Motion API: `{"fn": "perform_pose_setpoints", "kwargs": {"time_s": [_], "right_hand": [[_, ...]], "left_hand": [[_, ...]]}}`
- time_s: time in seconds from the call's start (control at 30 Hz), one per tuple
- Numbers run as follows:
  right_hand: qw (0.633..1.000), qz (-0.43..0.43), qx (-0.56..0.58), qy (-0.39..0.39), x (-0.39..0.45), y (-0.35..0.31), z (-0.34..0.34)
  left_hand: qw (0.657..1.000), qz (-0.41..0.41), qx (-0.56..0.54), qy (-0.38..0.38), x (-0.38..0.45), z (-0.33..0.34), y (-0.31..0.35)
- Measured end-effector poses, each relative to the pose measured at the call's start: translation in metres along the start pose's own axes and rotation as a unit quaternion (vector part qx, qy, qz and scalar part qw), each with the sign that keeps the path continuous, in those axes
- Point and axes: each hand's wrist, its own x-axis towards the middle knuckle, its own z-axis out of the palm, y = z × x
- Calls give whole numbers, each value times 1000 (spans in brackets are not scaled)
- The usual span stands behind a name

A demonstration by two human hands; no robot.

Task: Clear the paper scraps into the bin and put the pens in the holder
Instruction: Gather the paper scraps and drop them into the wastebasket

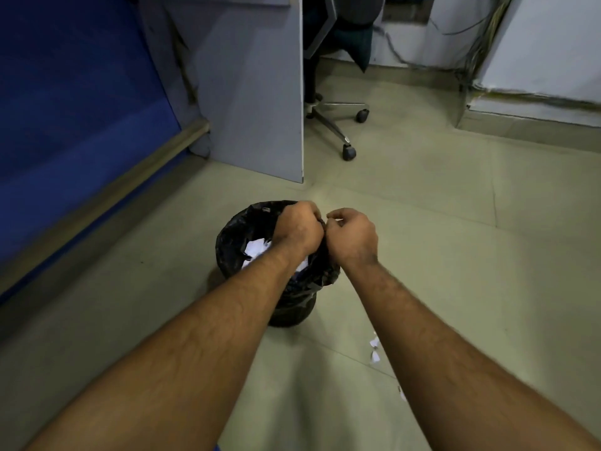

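Note:
A round bin point(231, 234) with a black liner stands on the floor in the middle of the view. White paper scraps point(256, 247) lie inside it. My left hand point(299, 226) hovers over the bin's right side with its fingers curled into a fist. My right hand point(353, 236) is right beside it, just past the rim, also curled, knuckles up. No paper shows in either hand, and the palms are hidden. A few small white scraps point(375, 350) lie on the floor to the right of the bin. No pens or holder are in view.
A grey desk panel point(260, 102) stands behind the bin, with an office chair's wheeled base point(348, 153) to its right. A blue partition point(71, 102) runs along the left. Loose cables point(478, 50) hang at the far right wall. Tiled floor surrounds the bin.

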Motion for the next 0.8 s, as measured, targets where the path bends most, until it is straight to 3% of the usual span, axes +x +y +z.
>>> {"fn": "perform_pose_setpoints", "kwargs": {"time_s": [0.23,0.37,0.47,0.53,0.67,0.8], "right_hand": [[994,88,-6,60,-8,116,-64],[978,149,-125,-70,-35,212,-78],[932,177,-241,-204,-60,279,-71],[906,180,-307,-230,-78,311,-63],[887,225,-332,-226,-107,348,-47],[917,140,-325,-183,-117,360,-36]], "left_hand": [[994,52,21,-89,-40,100,43],[974,68,47,-210,-78,183,26],[932,114,134,-317,-112,243,-1],[901,160,221,-337,-128,270,-23],[891,148,248,-350,-137,297,-48],[868,249,246,-351,-153,312,-44]]}}
